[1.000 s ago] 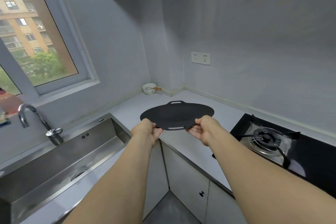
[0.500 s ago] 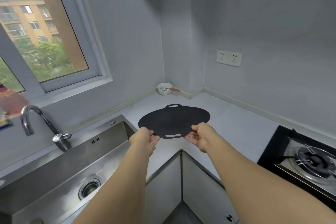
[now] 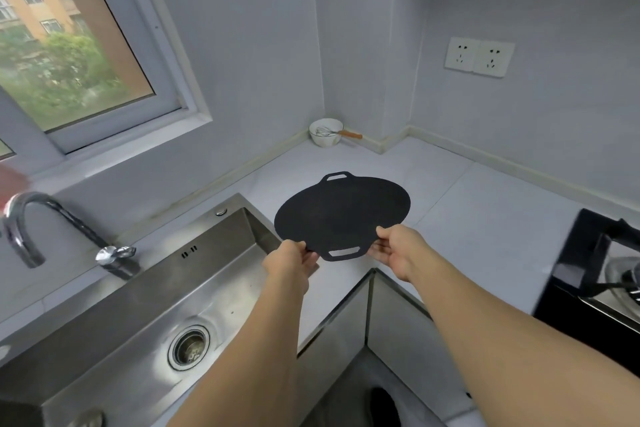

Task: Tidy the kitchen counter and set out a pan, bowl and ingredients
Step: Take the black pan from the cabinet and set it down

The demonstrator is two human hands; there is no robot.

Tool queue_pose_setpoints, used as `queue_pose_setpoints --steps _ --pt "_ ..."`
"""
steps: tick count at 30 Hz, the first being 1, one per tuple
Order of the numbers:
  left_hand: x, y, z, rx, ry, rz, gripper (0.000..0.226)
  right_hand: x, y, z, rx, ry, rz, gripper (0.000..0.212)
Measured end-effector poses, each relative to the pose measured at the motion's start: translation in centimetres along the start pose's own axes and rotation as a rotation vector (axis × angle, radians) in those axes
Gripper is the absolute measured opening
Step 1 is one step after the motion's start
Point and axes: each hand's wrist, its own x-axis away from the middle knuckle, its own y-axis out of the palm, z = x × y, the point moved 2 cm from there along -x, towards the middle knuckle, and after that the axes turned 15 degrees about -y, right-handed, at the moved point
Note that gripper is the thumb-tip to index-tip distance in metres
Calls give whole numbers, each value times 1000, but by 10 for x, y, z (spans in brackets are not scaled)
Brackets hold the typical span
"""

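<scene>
A flat round black pan (image 3: pixel 341 213) with two small loop handles is held just above the grey counter (image 3: pixel 467 218), near the sink's right corner. My left hand (image 3: pixel 289 262) grips its near edge left of the near handle. My right hand (image 3: pixel 398 248) grips the near edge right of that handle. A white bowl (image 3: pixel 325 133) with a wire whisk in it stands in the far corner of the counter, well beyond the pan.
A steel sink (image 3: pixel 145 315) with a curved tap (image 3: pixel 31 218) lies to the left under the window. A black gas hob (image 3: pixel 602 281) sits at the right edge. A double wall socket (image 3: pixel 479 56) is above the counter. Cabinet doors (image 3: pixel 374 333) are below.
The view has swung left and down, so the hob slid to the right edge and the sink drain shows. Both hands still hold the pan, now lower and nearer the sink corner.
</scene>
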Motion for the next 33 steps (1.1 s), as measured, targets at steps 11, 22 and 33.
queue_pose_setpoints --steps 11,22,33 --pt "-71 48 68 102 -19 45 10 -119 58 -6 56 36 -105 18" --pt "-154 107 120 181 -50 149 7 -245 105 -10 121 127 -164 21" --pt "-214 131 139 75 -132 216 9 -305 114 7 135 177 -172 23"
